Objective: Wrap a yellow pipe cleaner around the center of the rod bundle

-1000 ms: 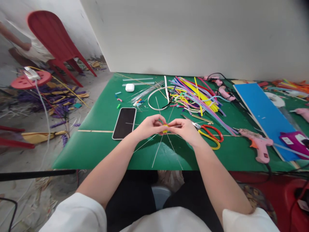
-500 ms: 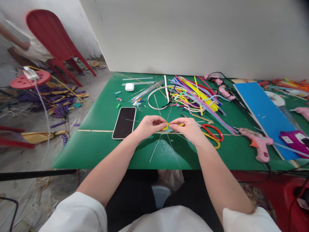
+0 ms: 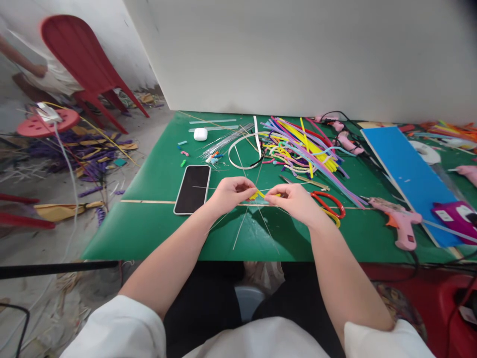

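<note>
Over the front of the table my left hand [image 3: 235,193] is closed in a pinch at the hub of a star of thin wires [image 3: 240,226], which spread out in several directions. Yellow pipe cleaner [image 3: 261,194] is wound at that hub. Its free length runs across to my right hand [image 3: 289,199], whose thumb and fingers are closed on it. The exact hold of the left fingertips on the hub is partly hidden. Scissors with red and yellow handles [image 3: 328,200] lie just beyond the right hand, partly covered by it. Left of the left hand lies a phone [image 3: 192,190].
Behind the hands are a pile of coloured pipe cleaners [image 3: 305,144], a white headband [image 3: 233,161], loose wires [image 3: 223,141] and a white earbud case [image 3: 200,134]. A pink glue gun [image 3: 400,221] and a blue board [image 3: 406,174] are on the right. A person sits beyond the red chair [image 3: 74,49].
My right hand has shifted slightly right and down, away from the hub, and a stretch of yellow pipe cleaner now shows between the hands. The wire star has turned a little.
</note>
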A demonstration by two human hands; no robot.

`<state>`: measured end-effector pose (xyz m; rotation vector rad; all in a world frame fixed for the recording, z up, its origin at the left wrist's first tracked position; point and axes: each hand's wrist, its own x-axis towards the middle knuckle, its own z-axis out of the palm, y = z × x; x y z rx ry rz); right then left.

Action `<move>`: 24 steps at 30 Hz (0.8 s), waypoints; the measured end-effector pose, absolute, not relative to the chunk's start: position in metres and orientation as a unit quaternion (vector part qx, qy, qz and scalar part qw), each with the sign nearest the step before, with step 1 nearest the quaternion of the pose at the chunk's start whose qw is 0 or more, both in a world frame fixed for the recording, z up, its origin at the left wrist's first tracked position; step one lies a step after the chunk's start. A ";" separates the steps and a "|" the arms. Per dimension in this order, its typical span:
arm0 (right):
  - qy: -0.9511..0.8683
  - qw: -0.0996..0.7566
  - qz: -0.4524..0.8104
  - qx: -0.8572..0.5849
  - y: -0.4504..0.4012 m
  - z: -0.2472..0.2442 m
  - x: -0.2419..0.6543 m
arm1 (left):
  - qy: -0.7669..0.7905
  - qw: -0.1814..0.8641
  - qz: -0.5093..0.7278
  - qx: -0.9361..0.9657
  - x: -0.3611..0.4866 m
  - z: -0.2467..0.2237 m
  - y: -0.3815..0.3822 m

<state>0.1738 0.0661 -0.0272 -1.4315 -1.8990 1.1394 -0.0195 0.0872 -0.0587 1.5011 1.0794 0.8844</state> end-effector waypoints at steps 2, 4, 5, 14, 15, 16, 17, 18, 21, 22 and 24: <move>-0.715 0.230 0.401 -0.525 0.062 -0.021 0.176 | 0.450 0.514 0.368 0.631 -0.020 -0.060 0.087; -0.741 0.221 0.354 -0.526 0.057 -0.015 0.176 | 0.452 0.511 0.366 0.633 -0.020 -0.060 0.087; -0.758 0.216 0.314 -0.529 0.053 -0.012 0.176 | 0.453 0.511 0.366 0.633 -0.020 -0.060 0.087; -0.856 0.114 -0.036 -0.503 0.032 -0.011 0.149 | 0.471 0.464 0.362 0.657 -0.015 -0.068 0.089; -0.861 0.114 -0.043 -0.493 0.033 -0.011 0.147 | 0.469 0.460 0.362 0.661 -0.015 -0.069 0.088; -0.865 0.113 -0.048 -0.487 0.035 -0.009 0.146 | 0.466 0.459 0.362 0.664 -0.014 -0.070 0.088; -0.867 0.113 -0.052 -0.483 0.038 -0.007 0.145 | 0.463 0.459 0.363 0.666 -0.014 -0.070 0.087; -0.869 0.110 -0.055 -0.480 0.042 -0.003 0.144 | 0.459 0.460 0.364 0.667 -0.014 -0.071 0.087; -0.870 0.076 -0.041 -0.485 0.057 0.015 0.146 | 0.447 0.467 0.369 0.668 -0.013 -0.071 0.086; -0.864 0.057 -0.025 -0.499 0.064 0.022 0.147 | 0.443 0.475 0.368 0.666 -0.013 -0.070 0.086; -0.850 0.012 0.052 -0.524 0.078 0.035 0.150 | 0.436 0.498 0.364 0.655 -0.013 -0.068 0.085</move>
